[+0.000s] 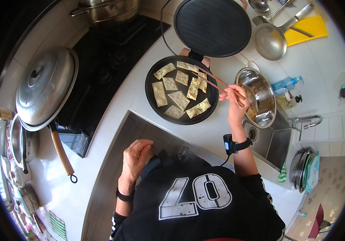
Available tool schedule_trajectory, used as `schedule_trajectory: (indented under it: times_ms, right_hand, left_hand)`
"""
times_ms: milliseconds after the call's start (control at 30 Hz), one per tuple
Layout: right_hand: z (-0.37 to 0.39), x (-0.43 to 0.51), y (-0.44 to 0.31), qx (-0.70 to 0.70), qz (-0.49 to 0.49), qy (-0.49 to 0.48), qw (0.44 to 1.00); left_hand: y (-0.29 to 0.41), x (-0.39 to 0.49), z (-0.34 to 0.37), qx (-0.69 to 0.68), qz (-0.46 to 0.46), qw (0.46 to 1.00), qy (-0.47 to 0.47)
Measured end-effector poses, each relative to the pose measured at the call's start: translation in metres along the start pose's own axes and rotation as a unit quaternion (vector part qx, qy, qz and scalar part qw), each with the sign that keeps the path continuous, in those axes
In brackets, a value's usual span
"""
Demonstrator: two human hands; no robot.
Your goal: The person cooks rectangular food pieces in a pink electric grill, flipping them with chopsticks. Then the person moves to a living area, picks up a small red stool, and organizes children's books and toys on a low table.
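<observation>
In my right hand (235, 101) is a pair of reddish-brown chopsticks (216, 81). Their tips reach over the upper right of a round black electric griddle (163, 116), near a pale flat dough piece (187, 65); whether they touch it cannot be seen. Several strips and squares of flatbread or crackers lie spread on the griddle. One strip (193, 88) has a browned, speckled face, while a square (178, 100) is pale with pricked holes. Behind, the griddle's lid (213, 28) stands raised. My left hand (134, 158) hangs by my body, fingers curled together, nothing visible in them.
Right of the griddle, a steel bowl (264, 102) holds browned pieces beside a sink (278, 144). A lidded wok (45, 87) stands left by the black cooktop (100, 63), its wooden handle (61, 150) jutting over the counter. A steel strainer (270, 42) hangs on the wall.
</observation>
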State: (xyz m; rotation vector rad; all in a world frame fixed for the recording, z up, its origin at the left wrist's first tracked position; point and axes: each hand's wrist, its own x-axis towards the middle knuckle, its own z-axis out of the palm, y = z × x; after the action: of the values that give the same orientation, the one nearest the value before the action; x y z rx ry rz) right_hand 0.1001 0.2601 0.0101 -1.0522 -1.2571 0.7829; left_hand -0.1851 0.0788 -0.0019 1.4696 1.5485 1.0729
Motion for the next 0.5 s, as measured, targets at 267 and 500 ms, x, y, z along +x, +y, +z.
schedule_trajectory:
  times_ms: [267, 500]
  right_hand:
    - [0.019, 0.023, 0.017, -0.128, -0.011, -0.117, 0.985]
    - [0.008, 0.045, 0.011, 0.006, 0.061, -0.060, 0.996]
  left_hand:
    - [-0.002, -0.001, -0.003, 0.018, -0.017, 1.000, 0.018]
    - [-0.006, 0.001, -0.007, 0.020, -0.012, 0.999, 0.033]
